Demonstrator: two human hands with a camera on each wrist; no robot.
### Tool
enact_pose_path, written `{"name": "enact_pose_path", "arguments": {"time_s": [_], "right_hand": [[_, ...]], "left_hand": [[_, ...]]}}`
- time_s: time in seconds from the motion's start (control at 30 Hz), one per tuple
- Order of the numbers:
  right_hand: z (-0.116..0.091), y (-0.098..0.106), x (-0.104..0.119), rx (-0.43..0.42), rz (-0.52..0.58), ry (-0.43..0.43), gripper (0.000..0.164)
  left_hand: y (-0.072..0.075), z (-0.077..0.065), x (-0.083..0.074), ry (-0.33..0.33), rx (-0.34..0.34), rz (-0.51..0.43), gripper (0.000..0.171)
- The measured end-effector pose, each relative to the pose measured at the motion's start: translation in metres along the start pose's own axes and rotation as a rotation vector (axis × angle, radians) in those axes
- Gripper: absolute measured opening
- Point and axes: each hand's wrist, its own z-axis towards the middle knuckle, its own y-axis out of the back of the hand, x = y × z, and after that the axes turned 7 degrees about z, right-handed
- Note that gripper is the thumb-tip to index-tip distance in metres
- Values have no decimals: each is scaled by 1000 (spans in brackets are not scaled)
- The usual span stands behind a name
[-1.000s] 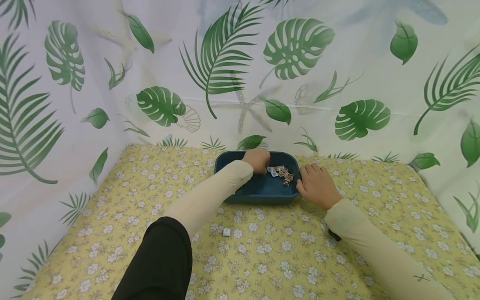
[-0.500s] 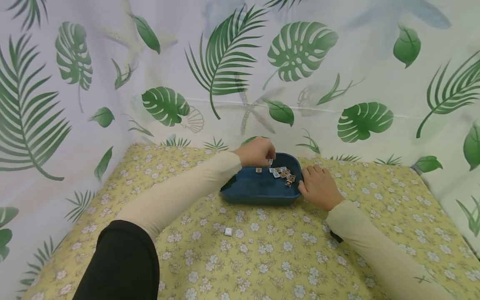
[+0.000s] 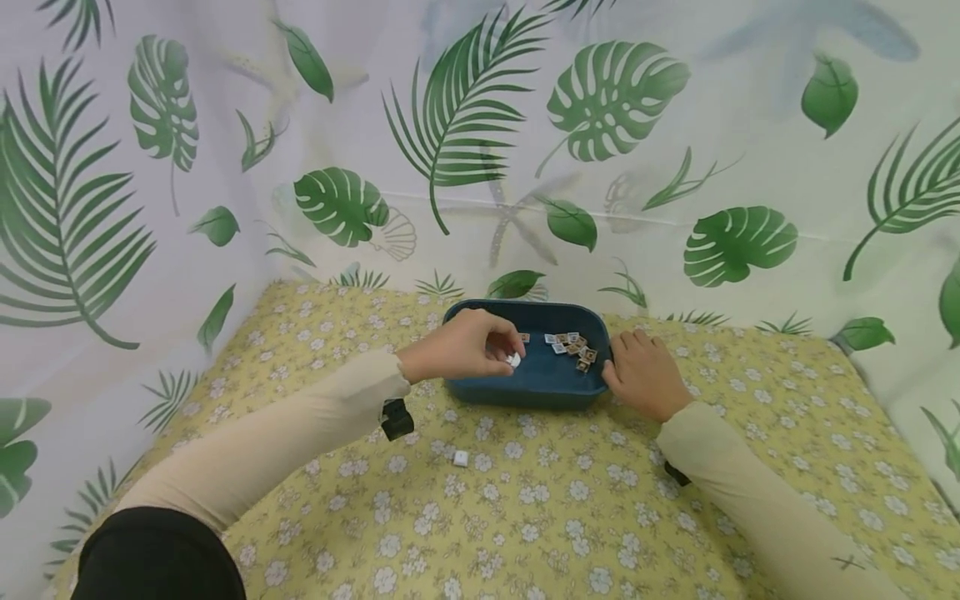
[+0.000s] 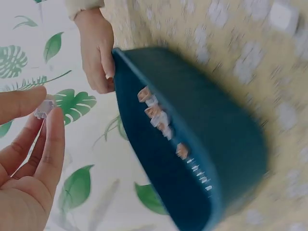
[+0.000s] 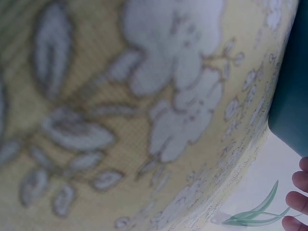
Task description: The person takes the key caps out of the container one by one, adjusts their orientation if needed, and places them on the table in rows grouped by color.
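A dark blue oblong bin [image 3: 528, 397] stands at the back of the table. My left hand [image 3: 467, 343], over the bin's left part, pinches a small white cap-like piece [image 4: 45, 108] between thumb and fingertips. Inside the bin, small square pieces [image 3: 576, 348], some brown and some white, lie in a cluster toward the right. Another brown piece [image 3: 524, 337] sits apart from them, near my left fingertips. My right hand [image 3: 643, 375] rests at the bin's right end, its thumb against the rim.
A single small white square piece [image 3: 461, 458] lies on the yellow flowered tablecloth [image 3: 540, 517] in front of the bin. Behind the table hangs a white curtain [image 3: 465, 125] with green leaves. A black wrist device [image 3: 397, 419] hangs under my left cuff.
My left hand has come up from the bin's far left part and moved toward me and left, with the white piece pinched in it. My right hand stays at the bin's end.
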Motion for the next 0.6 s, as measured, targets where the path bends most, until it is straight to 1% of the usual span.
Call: {"name": "enact_pose_path", "arguments": {"time_s": [0.13,0.27,0.4,0.6], "right_hand": [[0,-2,-1,5,-6,0,30],[0,-3,-2,8,-6,1,31],[1,-3,-1,16,-3,-3,31],[1,-2,0,33,14,-11,30]], "left_hand": [[-9,-21,11,36,-23,-82,16],[-18,-38,23,57,-44,-147,16],[-24,-52,33,104,-74,-200,15],[-31,-66,45,178,-106,-266,15]]}}
